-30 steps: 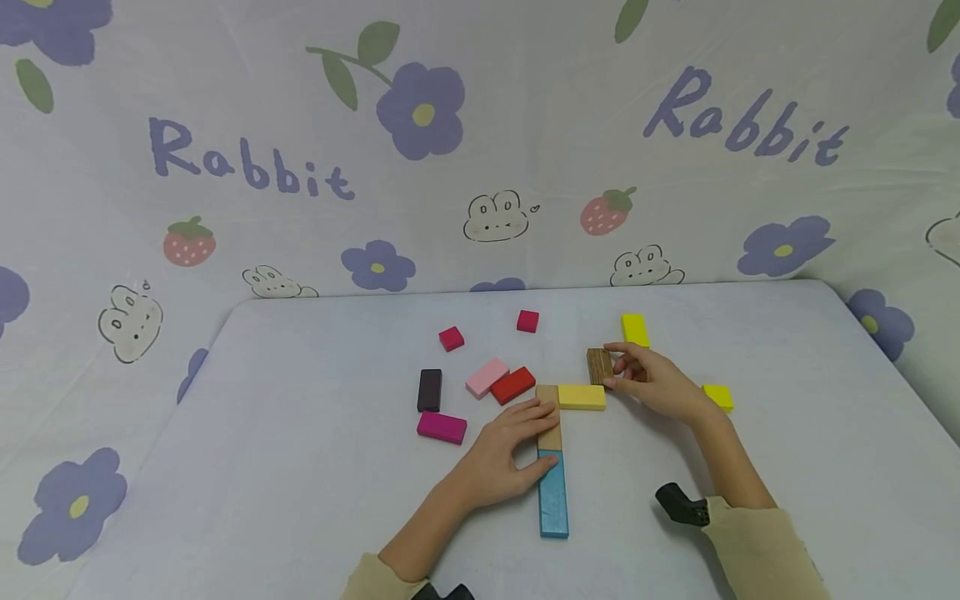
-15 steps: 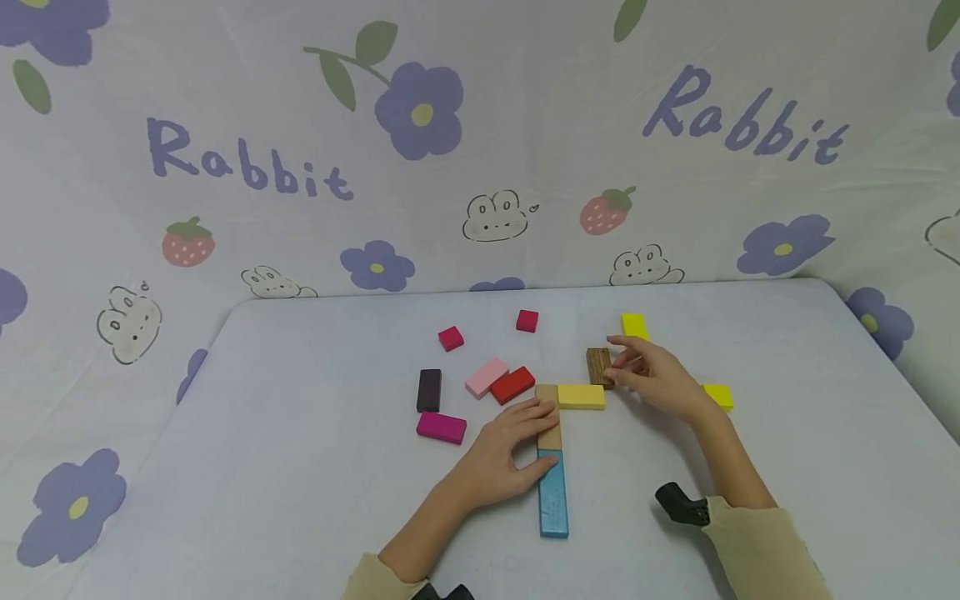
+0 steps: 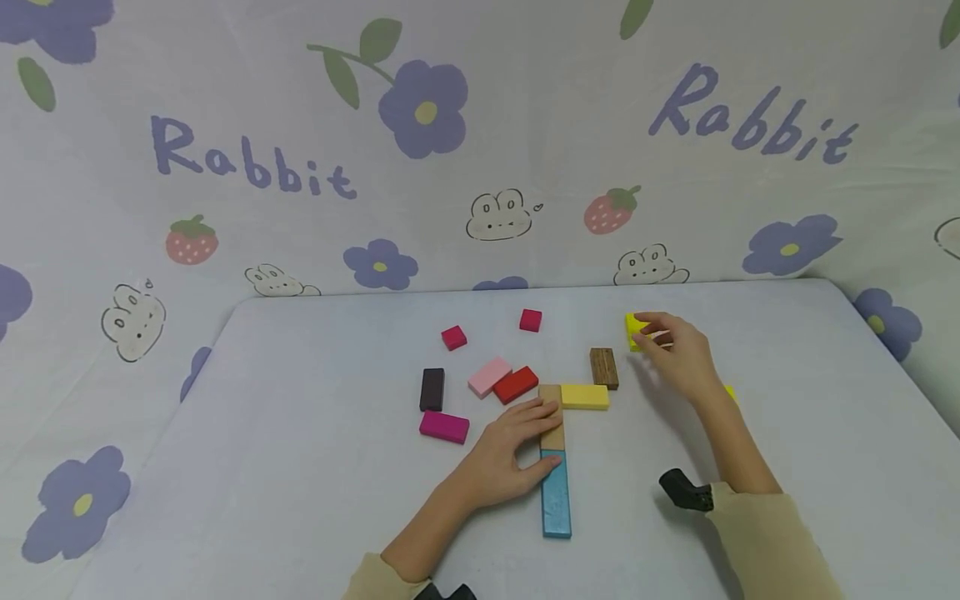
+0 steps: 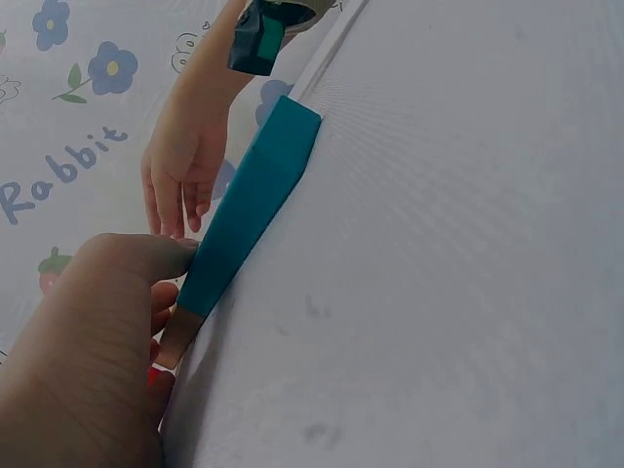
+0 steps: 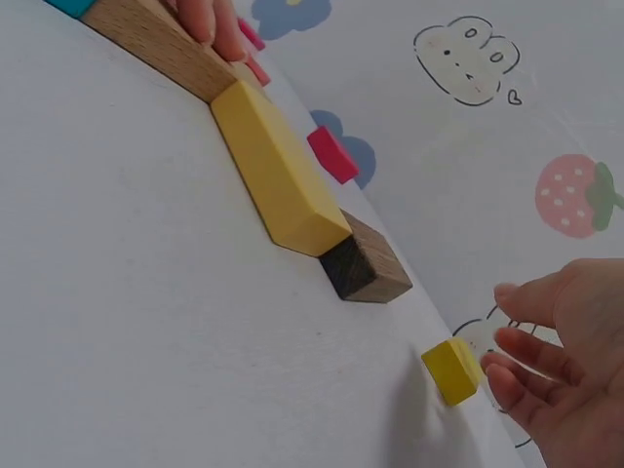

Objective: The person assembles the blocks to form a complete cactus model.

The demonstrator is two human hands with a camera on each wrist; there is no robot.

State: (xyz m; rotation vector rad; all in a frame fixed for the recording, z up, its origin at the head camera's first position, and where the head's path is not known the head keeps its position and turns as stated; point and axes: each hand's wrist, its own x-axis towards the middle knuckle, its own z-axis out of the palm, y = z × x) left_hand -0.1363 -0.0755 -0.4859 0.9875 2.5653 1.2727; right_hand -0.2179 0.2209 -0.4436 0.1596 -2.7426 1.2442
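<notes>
My left hand (image 3: 506, 454) rests with fairly straight fingers on a tan wooden block (image 3: 552, 439), its thumb on the blue block (image 3: 556, 507) joined end to end below. A pale yellow block (image 3: 585, 397) extends right from the tan block's top. At its far end stands a dark brown wood-grain block (image 3: 604, 369), touching it in the right wrist view. Over a bright yellow block (image 3: 632, 335) farther back, my right hand (image 3: 682, 358) hovers with loosely bent fingers. In the right wrist view those fingertips are right beside the yellow block (image 5: 450, 372), thumb spread away.
Left of the tan block lie red (image 3: 516, 384), pink (image 3: 490, 377), black (image 3: 432, 389) and magenta (image 3: 444, 427) blocks. Two small crimson blocks (image 3: 530, 320) sit farther back. Another yellow block (image 3: 731, 392) is partly hidden behind the right forearm. A patterned cloth (image 3: 555, 125) hangs behind the table.
My right hand has let go of the brown block and moved back and right to the bright yellow block. The brown block stays by the pale yellow one. My left hand stays put.
</notes>
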